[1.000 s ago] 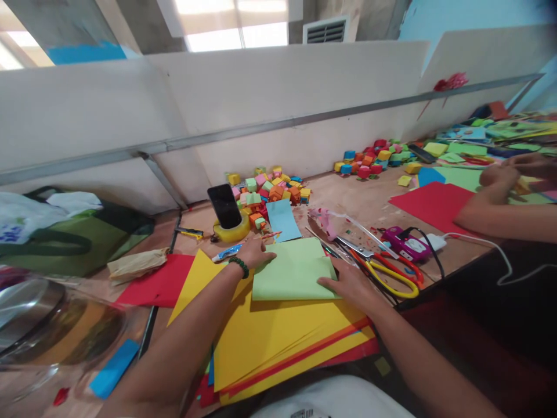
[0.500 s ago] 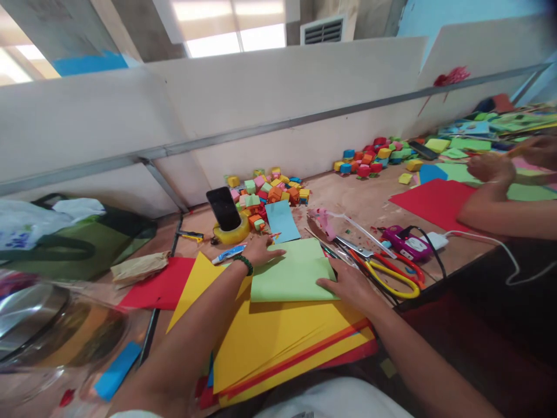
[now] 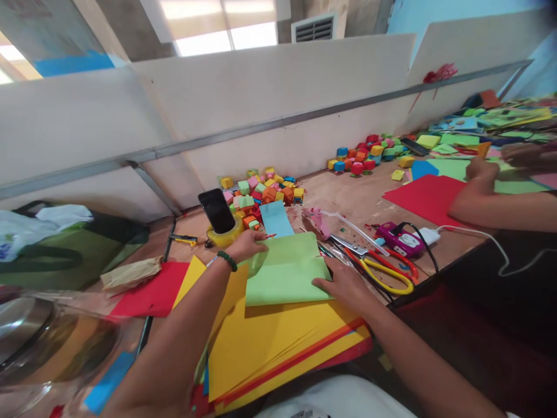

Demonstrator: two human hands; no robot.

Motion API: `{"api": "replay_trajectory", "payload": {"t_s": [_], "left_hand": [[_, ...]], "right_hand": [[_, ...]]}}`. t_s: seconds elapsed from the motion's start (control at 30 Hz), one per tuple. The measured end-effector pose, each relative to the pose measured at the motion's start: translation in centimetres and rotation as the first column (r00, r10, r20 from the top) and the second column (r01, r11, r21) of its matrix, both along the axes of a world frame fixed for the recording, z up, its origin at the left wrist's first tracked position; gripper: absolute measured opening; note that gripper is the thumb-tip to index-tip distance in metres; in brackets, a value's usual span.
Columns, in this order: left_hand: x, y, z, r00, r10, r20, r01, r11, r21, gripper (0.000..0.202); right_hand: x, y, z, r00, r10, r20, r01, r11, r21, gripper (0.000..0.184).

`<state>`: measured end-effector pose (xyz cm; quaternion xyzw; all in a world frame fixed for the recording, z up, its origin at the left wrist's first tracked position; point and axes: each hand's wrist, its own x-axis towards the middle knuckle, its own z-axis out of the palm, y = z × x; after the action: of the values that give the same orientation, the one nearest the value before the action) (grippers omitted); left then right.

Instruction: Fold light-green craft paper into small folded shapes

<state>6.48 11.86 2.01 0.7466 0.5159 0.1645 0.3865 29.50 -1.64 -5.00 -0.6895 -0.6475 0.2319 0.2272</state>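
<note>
A folded light green sheet of paper [image 3: 287, 273] lies on a stack of yellow sheets [image 3: 261, 342], its left side slightly raised. At its upper left edge is my left hand [image 3: 246, 247], palm down, fingers stretched out and thumb apart, with a beaded bracelet at the wrist. On the opposite side, my right hand [image 3: 346, 284] has the paper's right edge, thumb on top and forefinger along the edge; its other fingers are partly hidden. A small orange-tipped item [image 3: 270, 235] shows beside my left fingertips. Just behind the green paper is a light blue strip [image 3: 277, 219].
Scissors with yellow and orange handles [image 3: 385, 273], a pink glue gun [image 3: 319, 222] and a purple power socket [image 3: 402, 239] are on the right. A phone [image 3: 216, 210] leans on a tape roll [image 3: 225, 234]. A co-worker's arms [image 3: 500, 203] are far right; a jar [image 3: 56, 331] stands left.
My left hand has slid leftward, from lying on the green paper to its upper left edge. The paper's left side looks more raised. My right hand stays at the right edge. The view shifted slightly.
</note>
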Motion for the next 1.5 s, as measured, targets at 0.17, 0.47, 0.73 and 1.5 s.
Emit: {"api": "replay_trajectory", "payload": {"t_s": [0.17,0.47,0.73,1.5], "left_hand": [[-0.9,-2.0,2.5,0.981,-0.130,0.141,0.134,0.991,-0.022,0.024],[-2.5,-5.0,1.7,0.764,0.164,0.624,-0.010,0.970,-0.243,0.054],[-3.9,-9.4,-2.3,0.736,0.278,0.617,0.055,0.884,-0.464,0.068],[-5.3,-12.5,-4.3,0.622,0.543,0.565,-0.269,0.825,-0.497,0.056]], "right_hand": [[0.2,0.3,-1.2,0.964,-0.092,-0.250,0.154,0.959,0.239,0.088],[1.7,-0.1,-0.8,0.542,-0.043,-0.839,0.085,0.996,0.004,0.051],[0.4,-1.4,1.2,0.470,-0.103,-0.877,0.114,0.992,-0.056,0.052],[-1.5,-1.4,1.0,0.605,-0.096,-0.790,0.051,0.995,-0.082,0.053]]}}
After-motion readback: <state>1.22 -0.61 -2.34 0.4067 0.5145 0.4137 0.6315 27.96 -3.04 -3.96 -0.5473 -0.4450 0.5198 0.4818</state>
